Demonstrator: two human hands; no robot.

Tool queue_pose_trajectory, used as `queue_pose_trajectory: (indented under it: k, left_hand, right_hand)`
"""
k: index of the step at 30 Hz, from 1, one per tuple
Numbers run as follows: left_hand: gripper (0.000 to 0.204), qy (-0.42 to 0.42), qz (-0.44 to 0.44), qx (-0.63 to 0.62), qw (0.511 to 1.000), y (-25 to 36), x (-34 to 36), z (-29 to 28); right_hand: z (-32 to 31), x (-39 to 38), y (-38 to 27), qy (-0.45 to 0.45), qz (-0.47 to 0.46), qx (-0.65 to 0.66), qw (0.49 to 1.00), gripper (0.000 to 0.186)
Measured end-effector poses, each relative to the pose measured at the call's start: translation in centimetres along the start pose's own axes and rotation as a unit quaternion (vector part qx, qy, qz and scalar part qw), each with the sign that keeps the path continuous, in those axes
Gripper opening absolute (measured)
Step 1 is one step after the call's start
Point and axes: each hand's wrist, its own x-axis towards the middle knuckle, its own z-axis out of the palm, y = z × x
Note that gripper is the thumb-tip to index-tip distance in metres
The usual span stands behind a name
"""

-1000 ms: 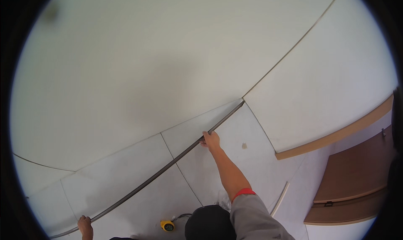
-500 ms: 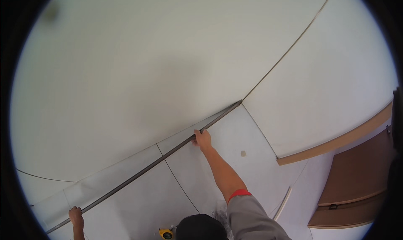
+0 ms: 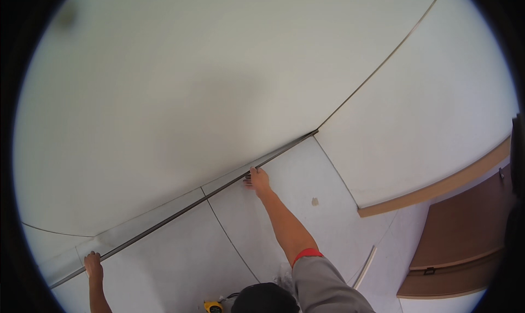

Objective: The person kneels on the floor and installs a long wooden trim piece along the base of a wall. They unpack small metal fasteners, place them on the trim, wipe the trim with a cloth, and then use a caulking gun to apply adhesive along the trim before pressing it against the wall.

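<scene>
A long, thin dark grey trim strip (image 3: 164, 221) runs slantwise along the foot of the white wall (image 3: 164, 105), a little above the pale tiled floor. Its right end meets the corner where two walls join; towards the left a narrow band of floor shows between strip and wall. Near its left end my left hand (image 3: 93, 265) grips it, fingers curled over the top. My right hand (image 3: 259, 180), at the end of a grey sleeve with a red cuff, holds the strip right of its middle. The fingertips behind it are partly hidden.
A yellow tape measure (image 3: 213, 306) lies on the floor by a black rounded shape (image 3: 265, 299) at the lower edge. Clear plastic wrap (image 3: 285, 280) is beside it. Farther right are a pale thin strip (image 3: 365, 267), a wood-coloured wall edge (image 3: 432, 190) and a brown door-like panel (image 3: 465, 225).
The strip has come nearer the wall's foot, narrowing the gap. Both hands have shifted slightly left, still holding it, and the left one has also risen in the view.
</scene>
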Motion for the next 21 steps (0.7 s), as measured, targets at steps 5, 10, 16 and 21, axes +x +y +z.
queue_pose_trajectory:
  k: [5, 10, 16, 21]
  left_hand:
    - [0.018, -0.057, -0.086, -0.043, 0.994, -3.1, 6.1, 4.4]
    - [0.012, 0.058, 0.045, -0.078, 0.994, 5.0, 3.3, -1.6]
    - [0.014, 0.075, 0.015, -0.11, 0.991, 5.8, 3.3, -3.8]
    - [0.015, 0.071, -0.011, -0.131, 0.989, 6.4, 5.1, -4.8]
  right_hand:
    - [-2.2, 4.5, 1.3, 0.046, -0.427, -0.586, 0.687, 0.023]
    - [0.1, -7.3, 1.8, -0.057, 0.001, 0.038, 0.998, 0.032]
    - [3.7, -9.5, 0.6, -0.065, 0.035, 0.085, 0.994, 0.039]
    - [3.6, -6.8, 1.8, -0.082, 0.035, 0.078, 0.993, 0.043]
